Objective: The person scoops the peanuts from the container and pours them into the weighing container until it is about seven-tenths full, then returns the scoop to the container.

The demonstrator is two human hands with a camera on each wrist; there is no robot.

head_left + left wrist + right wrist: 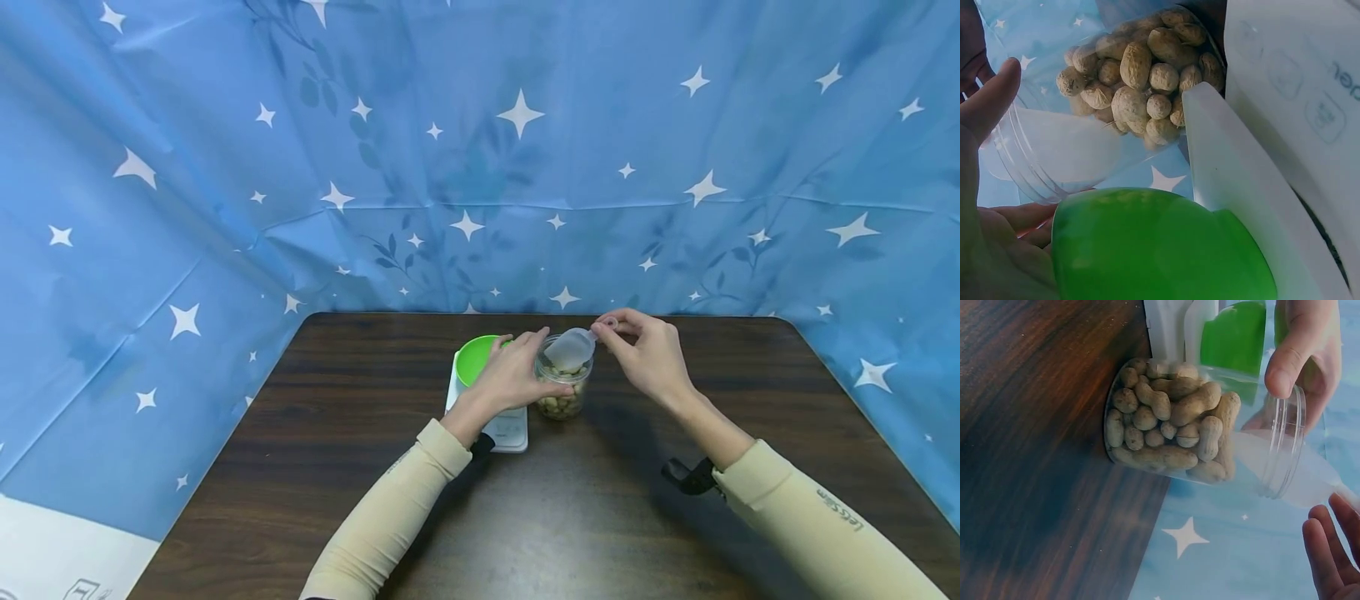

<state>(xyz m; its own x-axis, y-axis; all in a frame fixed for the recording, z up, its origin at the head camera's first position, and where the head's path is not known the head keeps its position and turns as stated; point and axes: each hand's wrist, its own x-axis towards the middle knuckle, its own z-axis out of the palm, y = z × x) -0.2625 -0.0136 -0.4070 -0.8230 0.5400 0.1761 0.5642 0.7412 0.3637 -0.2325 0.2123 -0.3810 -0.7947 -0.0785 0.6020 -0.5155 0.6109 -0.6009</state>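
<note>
Green bowl (1147, 244): cut by left wrist view's bottom edge
White scale (510, 432): partly hidden behind left hand (512, 375), head view

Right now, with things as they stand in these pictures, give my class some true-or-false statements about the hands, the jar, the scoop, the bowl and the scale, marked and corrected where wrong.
1. Unshelled peanuts are inside the clear jar. True.
2. Nobody is touching the jar. False: the left hand grips it near its rim.
3. The right hand pinches the translucent scoop by its handle. True.
4. The green bowl sits on the white kitchen scale. True.
5. In the head view, the scale is right of the jar. False: it is on the jar's left.
</note>
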